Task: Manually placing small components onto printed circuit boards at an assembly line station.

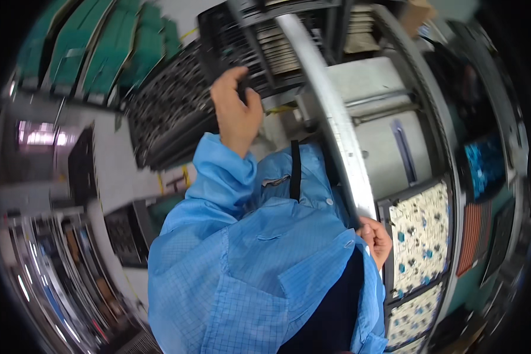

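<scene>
My left hand [236,112] is raised over the side of a black slotted rack [180,94], its thumb and fingers curved and apart. The dark patch between them looks like the rack behind, and I see nothing clearly held. Beside the near end of a long metal rail [336,118], my right hand [376,239] is closed, with thumb and fingers pinched together. A small dark bit shows at its fingertips, too blurred to name. To the right of that hand lies a black-framed tray of pale circuit boards [420,236] with blue and dark parts.
Teal panels [109,53] stand in a row at far left. Beyond the rail is a pale metal machine housing [389,150]. A second board tray [413,321] lies nearer. Shelving with stacked items [65,277] fills the lower left. A blue shiny bag [484,168] sits right.
</scene>
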Motion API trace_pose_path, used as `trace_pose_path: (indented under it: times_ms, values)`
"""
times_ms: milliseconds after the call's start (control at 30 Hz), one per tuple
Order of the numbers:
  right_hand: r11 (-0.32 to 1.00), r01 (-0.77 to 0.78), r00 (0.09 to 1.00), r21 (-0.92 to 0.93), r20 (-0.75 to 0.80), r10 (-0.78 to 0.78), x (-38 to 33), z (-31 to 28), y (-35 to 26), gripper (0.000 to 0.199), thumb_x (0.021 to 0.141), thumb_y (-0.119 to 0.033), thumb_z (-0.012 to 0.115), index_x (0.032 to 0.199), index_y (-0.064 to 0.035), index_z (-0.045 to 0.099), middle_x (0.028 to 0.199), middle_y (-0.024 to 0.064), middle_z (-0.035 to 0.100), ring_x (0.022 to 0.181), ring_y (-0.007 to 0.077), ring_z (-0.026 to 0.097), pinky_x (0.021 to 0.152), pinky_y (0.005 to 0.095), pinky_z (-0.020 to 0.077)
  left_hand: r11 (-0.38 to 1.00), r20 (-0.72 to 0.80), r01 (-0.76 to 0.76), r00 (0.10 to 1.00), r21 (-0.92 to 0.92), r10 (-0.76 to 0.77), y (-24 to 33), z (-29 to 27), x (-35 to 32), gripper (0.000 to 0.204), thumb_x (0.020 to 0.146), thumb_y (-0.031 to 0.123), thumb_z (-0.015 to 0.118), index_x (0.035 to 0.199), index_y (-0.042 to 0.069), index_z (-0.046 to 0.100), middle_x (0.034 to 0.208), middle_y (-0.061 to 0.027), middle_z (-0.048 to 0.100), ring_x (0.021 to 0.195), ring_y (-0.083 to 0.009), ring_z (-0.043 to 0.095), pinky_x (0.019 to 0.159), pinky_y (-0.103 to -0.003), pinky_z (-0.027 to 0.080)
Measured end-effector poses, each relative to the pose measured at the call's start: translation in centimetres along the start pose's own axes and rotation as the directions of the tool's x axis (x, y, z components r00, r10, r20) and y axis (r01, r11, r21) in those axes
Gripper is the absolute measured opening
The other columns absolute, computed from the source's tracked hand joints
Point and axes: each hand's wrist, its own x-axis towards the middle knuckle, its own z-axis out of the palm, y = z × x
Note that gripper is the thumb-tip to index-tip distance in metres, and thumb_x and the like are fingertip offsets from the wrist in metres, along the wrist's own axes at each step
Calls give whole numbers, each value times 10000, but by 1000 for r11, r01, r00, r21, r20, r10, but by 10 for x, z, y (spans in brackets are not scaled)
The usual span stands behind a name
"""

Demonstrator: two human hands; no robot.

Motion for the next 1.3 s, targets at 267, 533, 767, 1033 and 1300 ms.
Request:
trace_pose_path:
  times_ms: [267, 533, 767, 1033, 1300]
  values:
    - [989, 136, 989, -58, 68, -132, 11, -4, 27, 205, 962, -127, 528, 1110, -10, 610, 618, 27, 564, 503, 33, 423, 467, 164, 317, 174, -641, 758, 632, 629, -436, -198, -145, -50, 604, 762, 351, 594, 1247, 2, 506, 1313, -259, 438, 1251, -432, 347, 1024, -524, 304]
    - [949, 191, 981, -251, 67, -180, 26, 25, 27, 209, 958, -135, 536, 1111, -36, 638, 654, 9, 565, 567, 37, 456, 512, 179, 330, 270, -206, 755, 471, 598, -858, -224, -236, -40, 470, 768, 386, 677, 906, -64, 678, 957, -284, 647, 962, -408, 620, 852, -437, 472]
    - [905, 344, 923, -249, 268, -277, 58, 112, 1, 239, 961, -136, 524, 1144, -20, 626, 735, 26, 607, 672, 71, 530, 609, 212, 421, 418, 245, 780, 568, -466, -786, -188, -252, -29, 295, 797, 84, 652, 1036, -83, 602, 1044, -192, 650, 915, -265, 642, 834, -351, 484]
    - [670, 676, 733, -307, 372, -569, 96, 153, -32, 503, 919, -228, 581, 1317, 37, 426, 1310, 205, 489, 1225, 309, 471, 1018, 369, 371, 369, 339, 523, 822, -768, -458, -126, -242, -3, 512, 847, 54, 518, 1317, -117, 406, 1361, -232, 454, 1181, -299, 526, 1037, -421, 400]
    - [955, 92, 950, 284, 262, -169, 81, 82, -37, 551, 969, -198, 512, 1413, 39, 290, 1363, 167, 451, 1189, 219, 508, 1016, 317, 396, 233, 695, 698, 711, -678, -106, -68, -153, 71, 584, 820, 48, 530, 1367, -50, 351, 1401, -292, 367, 1202, -316, 513, 960, -365, 478]
